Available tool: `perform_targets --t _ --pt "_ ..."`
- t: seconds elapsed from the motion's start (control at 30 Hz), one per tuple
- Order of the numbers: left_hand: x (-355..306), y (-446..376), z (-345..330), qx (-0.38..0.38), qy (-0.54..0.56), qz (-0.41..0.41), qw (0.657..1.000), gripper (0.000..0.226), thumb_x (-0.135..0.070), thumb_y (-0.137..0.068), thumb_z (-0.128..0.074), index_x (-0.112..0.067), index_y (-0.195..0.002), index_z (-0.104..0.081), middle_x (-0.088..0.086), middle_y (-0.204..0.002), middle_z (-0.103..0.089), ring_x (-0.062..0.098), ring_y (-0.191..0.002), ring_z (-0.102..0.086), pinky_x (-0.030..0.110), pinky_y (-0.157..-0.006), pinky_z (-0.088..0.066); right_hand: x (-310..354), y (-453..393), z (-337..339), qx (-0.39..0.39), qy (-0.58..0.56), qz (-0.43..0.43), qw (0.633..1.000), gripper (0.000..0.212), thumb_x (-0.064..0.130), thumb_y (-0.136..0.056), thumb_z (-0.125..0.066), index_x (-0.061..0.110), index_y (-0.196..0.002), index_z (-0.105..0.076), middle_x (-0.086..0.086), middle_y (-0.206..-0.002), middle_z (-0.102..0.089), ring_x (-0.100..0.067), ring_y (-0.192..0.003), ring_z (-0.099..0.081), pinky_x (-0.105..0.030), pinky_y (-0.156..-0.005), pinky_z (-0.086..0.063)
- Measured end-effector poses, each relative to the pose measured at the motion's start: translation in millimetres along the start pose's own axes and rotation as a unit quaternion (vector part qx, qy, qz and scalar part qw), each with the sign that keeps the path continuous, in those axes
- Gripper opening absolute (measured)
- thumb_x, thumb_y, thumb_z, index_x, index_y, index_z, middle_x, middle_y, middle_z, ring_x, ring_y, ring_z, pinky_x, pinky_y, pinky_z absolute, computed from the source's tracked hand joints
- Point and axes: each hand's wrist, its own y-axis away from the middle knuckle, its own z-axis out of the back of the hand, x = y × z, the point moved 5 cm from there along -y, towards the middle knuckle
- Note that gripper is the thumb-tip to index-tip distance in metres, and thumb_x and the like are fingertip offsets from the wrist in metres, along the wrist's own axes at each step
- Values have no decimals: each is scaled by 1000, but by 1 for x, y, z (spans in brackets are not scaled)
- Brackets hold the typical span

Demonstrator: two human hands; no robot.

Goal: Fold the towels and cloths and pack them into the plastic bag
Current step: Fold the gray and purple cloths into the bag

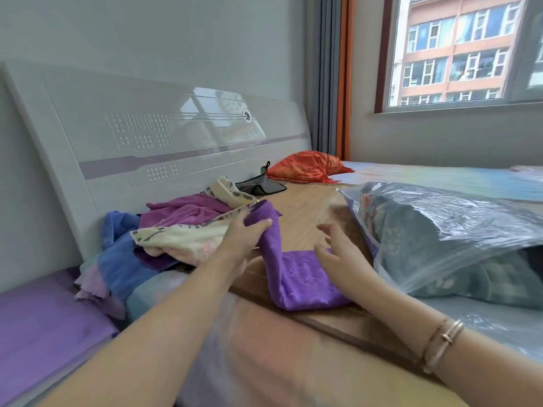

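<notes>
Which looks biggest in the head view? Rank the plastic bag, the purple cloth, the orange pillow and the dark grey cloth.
1. plastic bag
2. purple cloth
3. orange pillow
4. dark grey cloth
The pillow and grey cloth lie farther away, so their true sizes are unsure.

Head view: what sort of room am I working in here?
Most likely a home bedroom: a white headboard stands against the wall, an orange pillow lies on the bed, and a window faces an apartment block.
</notes>
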Motion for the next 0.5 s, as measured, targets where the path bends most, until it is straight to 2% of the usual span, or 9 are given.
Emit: perform_targets --t 0.07,0.1,0.17,0.2,0.27,0.33,0.4,0.43,0.5 --pt "8 5 -46 71 -43 12 997 10 -17 -92 -62 -17 -101 -57 9 -102 -64 18 -85 -61 34 -74 -49 -2 20 21 -38 -40 35 998 38 19 -92 -47 22 -130 -44 2 -132 -52 -13 -123 -50 -29 -105 -38" --pt "18 10 -66 116 -62 33 991 10 -24 -93 -61 -18 -100 -57 7 -103 -64 16 -87 -61 33 -78 -48 -6 31 28 -43 -35 51 997 38 22 -88 -46 25 -127 -45 5 -131 -51 -9 -123 -48 -30 -106 -37" --pt "42 21 -95 165 -112 42 979 19 -32 -96 -56 -18 -109 -58 2 -108 -64 13 -100 -60 30 -91 -45 -16 52 32 -28 20 71 997 41 17 -89 -48 25 -129 -43 9 -131 -48 -3 -119 -46 -16 -101 -32" --pt "50 25 -103 157 -146 12 977 22 -30 -98 -53 -16 -114 -58 1 -112 -63 14 -108 -58 28 -96 -43 -22 60 32 -22 49 74 996 43 11 -90 -49 22 -131 -42 8 -132 -46 -2 -118 -43 -6 -97 -26" --pt "55 33 -101 88 -200 -63 974 21 -21 -99 -49 -14 -117 -58 1 -118 -61 13 -115 -54 22 -97 -39 -32 69 31 -20 67 76 995 45 3 -90 -49 16 -133 -41 3 -136 -43 -1 -118 -39 5 -91 -17" --pt "55 32 -80 -21 -244 -86 966 19 -15 -98 -46 -13 -112 -58 3 -118 -61 16 -112 -54 25 -96 -40 -33 76 30 -25 49 79 995 45 2 -90 -47 15 -133 -40 2 -137 -42 4 -107 -40 5 -88 -21" --pt "63 24 -54 -110 -292 -36 949 20 -17 -95 -49 -10 -113 -56 9 -121 -59 24 -114 -54 33 -97 -41 -30 84 27 -28 28 83 996 44 3 -91 -46 15 -133 -39 2 -139 -41 2 -97 -45 -2 -84 -28" --pt "69 21 -44 -127 -314 8 941 29 -23 -95 -52 -6 -118 -53 13 -125 -58 29 -116 -54 36 -99 -42 -28 88 24 -30 17 85 996 43 3 -92 -46 16 -133 -39 3 -141 -39 2 -97 -47 -3 -83 -28" --pt "84 23 -35 -97 -327 103 934 55 -37 -94 -55 2 -131 -46 20 -134 -53 34 -122 -52 38 -102 -41 -27 97 21 -29 -1 87 996 42 5 -93 -46 17 -133 -38 4 -146 -35 -3 -98 -48 -6 -85 -29"
